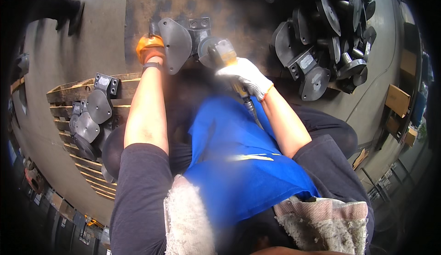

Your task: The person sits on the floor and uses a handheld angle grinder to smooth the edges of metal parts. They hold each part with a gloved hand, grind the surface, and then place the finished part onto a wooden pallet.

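My left hand point(150, 48), in an orange glove, is closed round the stub end of a dark grey metal bracket point(176, 46). The bracket's rounded plate with small holes stands on edge, and a drilled block point(199, 24) shows behind it. From the right, my right hand point(245, 75), in a white glove, grips an angle grinder point(223, 51) with a yellow and grey body. Its disc point(206, 49) is at the bracket's right side; whether it touches the metal I cannot tell. A cord or hose point(250, 105) runs from the tool's rear end toward my lap.
A worn brown board point(142, 2) lies under the work. Many similar metal brackets point(317, 82) are heaped at the right. At the left, a wooden pallet point(69, 92) bears several more brackets point(98, 104). Cardboard boxes point(398, 100) stand at the far right.
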Action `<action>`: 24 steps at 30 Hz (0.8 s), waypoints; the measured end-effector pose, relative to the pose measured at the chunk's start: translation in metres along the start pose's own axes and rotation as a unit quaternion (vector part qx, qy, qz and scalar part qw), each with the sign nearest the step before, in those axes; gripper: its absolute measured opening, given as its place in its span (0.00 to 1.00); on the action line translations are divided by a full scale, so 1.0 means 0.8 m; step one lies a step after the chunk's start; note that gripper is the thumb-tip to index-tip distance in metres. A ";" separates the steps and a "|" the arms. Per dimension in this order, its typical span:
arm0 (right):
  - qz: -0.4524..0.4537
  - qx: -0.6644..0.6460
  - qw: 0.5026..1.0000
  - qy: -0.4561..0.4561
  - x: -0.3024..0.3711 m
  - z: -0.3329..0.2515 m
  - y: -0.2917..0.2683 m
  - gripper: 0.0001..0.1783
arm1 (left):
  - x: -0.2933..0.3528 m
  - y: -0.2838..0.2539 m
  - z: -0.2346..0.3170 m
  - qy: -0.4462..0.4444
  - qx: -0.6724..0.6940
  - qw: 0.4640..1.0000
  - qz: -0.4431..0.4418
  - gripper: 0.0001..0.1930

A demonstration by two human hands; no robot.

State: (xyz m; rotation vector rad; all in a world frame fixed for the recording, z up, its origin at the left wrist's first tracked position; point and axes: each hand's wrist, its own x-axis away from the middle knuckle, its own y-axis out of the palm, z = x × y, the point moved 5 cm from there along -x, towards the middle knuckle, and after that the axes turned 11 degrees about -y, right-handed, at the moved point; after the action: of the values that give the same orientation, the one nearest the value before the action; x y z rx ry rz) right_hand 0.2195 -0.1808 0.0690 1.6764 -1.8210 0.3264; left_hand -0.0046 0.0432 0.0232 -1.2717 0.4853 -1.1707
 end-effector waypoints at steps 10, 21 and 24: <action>-0.006 0.121 0.992 -0.027 0.039 0.010 -0.008 0.16 | 0.000 -0.001 0.001 0.001 0.007 1.000 -0.007 0.22; -0.019 0.113 0.993 -0.029 0.016 0.000 0.007 0.16 | -0.016 0.014 -0.014 0.016 0.004 1.000 -0.009 0.22; -0.026 0.109 0.994 -0.002 0.016 0.020 -0.006 0.16 | -0.011 0.014 -0.012 0.008 0.004 1.000 0.007 0.22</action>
State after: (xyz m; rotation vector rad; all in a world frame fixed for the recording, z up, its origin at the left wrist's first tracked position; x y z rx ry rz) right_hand 0.2199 -0.2005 0.0632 1.8682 -1.7941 0.5157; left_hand -0.0114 0.0448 0.0074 -1.2500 0.5010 -1.1706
